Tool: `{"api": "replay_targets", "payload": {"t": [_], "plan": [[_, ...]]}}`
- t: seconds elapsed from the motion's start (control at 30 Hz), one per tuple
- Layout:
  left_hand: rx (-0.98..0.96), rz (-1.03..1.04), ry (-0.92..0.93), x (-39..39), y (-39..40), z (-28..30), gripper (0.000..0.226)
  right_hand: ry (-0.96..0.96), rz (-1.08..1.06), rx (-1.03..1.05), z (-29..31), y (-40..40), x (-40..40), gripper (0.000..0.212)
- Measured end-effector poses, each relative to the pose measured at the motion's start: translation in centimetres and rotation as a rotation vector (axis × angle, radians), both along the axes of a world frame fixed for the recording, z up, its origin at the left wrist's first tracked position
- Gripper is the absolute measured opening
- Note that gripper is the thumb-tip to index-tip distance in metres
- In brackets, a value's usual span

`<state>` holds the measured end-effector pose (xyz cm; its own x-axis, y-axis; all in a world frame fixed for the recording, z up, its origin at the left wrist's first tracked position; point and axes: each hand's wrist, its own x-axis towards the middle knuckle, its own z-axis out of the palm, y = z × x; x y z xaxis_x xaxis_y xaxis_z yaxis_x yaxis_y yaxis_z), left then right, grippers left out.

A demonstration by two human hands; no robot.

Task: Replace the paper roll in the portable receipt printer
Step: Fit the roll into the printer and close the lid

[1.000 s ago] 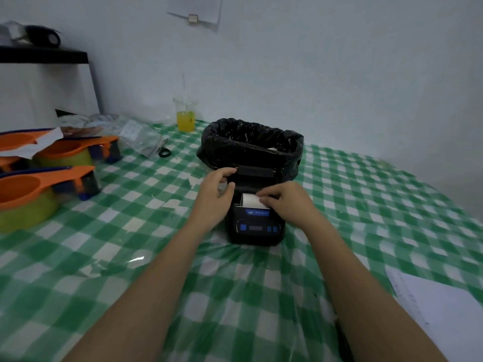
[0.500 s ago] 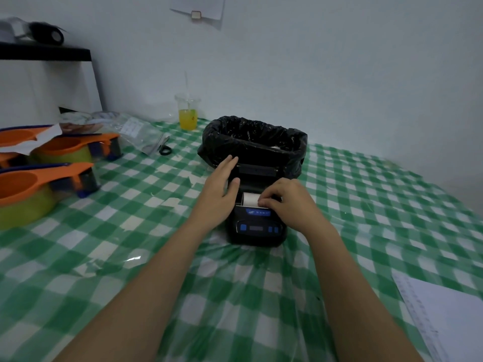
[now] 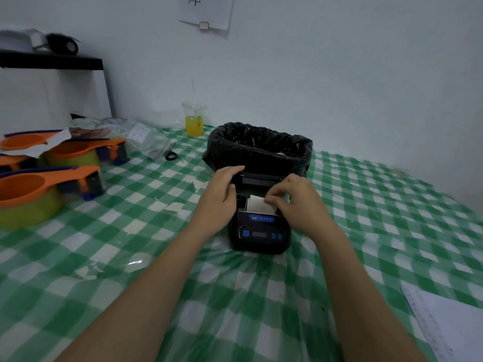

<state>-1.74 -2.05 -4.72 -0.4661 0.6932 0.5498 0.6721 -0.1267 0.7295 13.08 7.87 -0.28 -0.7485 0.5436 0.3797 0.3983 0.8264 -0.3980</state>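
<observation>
A small black receipt printer (image 3: 260,235) with blue buttons sits on the green checked tablecloth (image 3: 130,231), its lid (image 3: 258,180) flipped open at the back. A white paper roll (image 3: 257,206) lies in the open bay. My left hand (image 3: 218,198) rests against the printer's left side, fingers reaching the lid's edge. My right hand (image 3: 298,202) pinches the paper's loose end at the top of the roll.
Right behind the printer stands a bin lined with a black bag (image 3: 258,145). A cup of yellow drink (image 3: 194,121) stands by the wall. Orange-and-green containers (image 3: 31,194) crowd the left. Clear plastic bags (image 3: 146,137) lie behind them. White paper sheets (image 3: 449,325) lie at the near right.
My right fingers have shifted from covering the roll to pinching its upper edge, exposing more white paper. My left hand stays at the printer's side. The camera moved closer.
</observation>
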Motion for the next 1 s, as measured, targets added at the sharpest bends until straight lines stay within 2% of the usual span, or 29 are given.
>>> {"api": "replay_targets", "payload": {"t": [0.27,0.4,1.0], "plan": [[0.011,0.010,-0.015,0.4,-0.8,0.3,0.039,0.071,0.009,-0.012,0.2,0.1,-0.1,0.007],[0.013,0.008,0.033,0.5,-1.2,0.4,0.041,0.076,0.014,-0.001,0.4,0.1,0.0,0.007],[-0.075,-0.007,0.056,0.6,-2.3,-0.2,0.043,0.142,0.034,-0.084,0.1,-0.2,-0.2,0.007]]}}
